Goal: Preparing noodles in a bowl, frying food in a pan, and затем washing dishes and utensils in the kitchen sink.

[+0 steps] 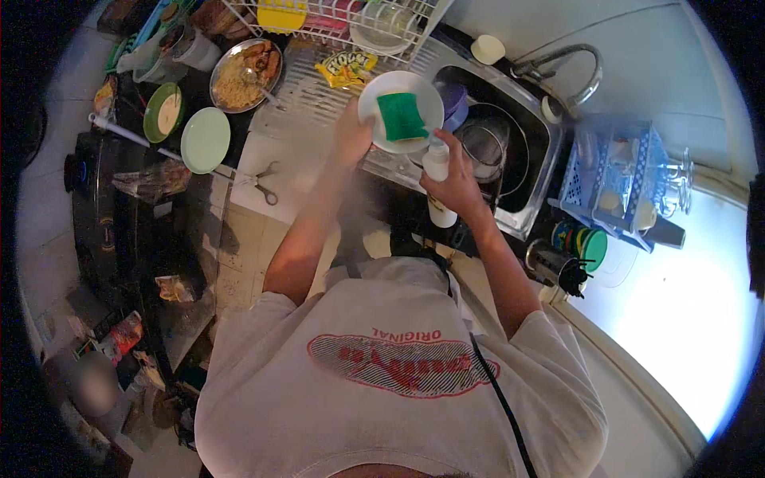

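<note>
My left hand (352, 137) grips the rim of a white bowl (369, 95), which is tilted towards me above the front of the drainboard. A green scouring sponge (401, 116) with a yellow edge lies inside that bowl. Wrapped in my right hand (457, 179) is a white pump bottle (441, 212), its nozzle pointing at the sponge's lower right corner. Whether liquid is coming out is too small to tell. Behind the bottle, the steel sink (526, 218) holds a purple container (452, 104), a round mesh strainer (481, 140) and a dark pan (517, 158).
A white wire dish rack (436, 27) stands behind a yellow snack wrapper (346, 69). Scissors (265, 182) lie left of my forearm, near a plate of food (242, 80), a pale green plate (206, 140) and a green bowl (158, 113). A curved faucet (588, 69) and a blue rack (609, 179) are at right.
</note>
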Demonstrator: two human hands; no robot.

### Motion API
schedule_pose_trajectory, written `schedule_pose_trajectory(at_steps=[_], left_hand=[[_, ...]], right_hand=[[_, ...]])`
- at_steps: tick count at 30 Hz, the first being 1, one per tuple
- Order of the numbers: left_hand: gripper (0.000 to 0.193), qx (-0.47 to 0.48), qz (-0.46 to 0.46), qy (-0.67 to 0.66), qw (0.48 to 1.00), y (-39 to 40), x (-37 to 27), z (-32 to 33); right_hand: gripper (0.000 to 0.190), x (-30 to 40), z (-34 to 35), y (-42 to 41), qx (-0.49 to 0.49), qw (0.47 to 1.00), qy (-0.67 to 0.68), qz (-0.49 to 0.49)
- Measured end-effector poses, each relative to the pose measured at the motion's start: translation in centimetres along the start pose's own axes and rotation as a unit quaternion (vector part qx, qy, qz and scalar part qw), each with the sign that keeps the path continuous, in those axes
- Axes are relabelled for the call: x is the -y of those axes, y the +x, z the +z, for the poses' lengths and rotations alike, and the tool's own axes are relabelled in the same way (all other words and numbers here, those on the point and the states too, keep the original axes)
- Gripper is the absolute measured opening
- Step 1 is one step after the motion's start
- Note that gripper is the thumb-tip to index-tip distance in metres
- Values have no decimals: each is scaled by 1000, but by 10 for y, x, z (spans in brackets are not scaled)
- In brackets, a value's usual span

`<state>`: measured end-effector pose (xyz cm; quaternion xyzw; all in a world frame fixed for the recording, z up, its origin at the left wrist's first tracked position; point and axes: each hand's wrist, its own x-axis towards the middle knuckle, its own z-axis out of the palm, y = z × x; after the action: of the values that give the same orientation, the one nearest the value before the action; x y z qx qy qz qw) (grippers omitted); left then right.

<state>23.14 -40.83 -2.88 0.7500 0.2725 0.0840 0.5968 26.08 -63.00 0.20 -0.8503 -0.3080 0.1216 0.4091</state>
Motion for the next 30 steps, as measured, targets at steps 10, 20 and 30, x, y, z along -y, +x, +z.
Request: schedule_pose_trajectory(at_steps=[10,20,30], left_hand=[[25,41,6,-36,998,-17,-5,31],[34,72,-89,-113,987,-28,-9,32],[38,40,-68,-64,995,-39,-19,26]], right_hand=[[76,-15,-19,-23,-9,1000,24,8],[75,-15,-25,-31,-2,1000,4,19],[74,0,-31,-31,4,999,29,38]])
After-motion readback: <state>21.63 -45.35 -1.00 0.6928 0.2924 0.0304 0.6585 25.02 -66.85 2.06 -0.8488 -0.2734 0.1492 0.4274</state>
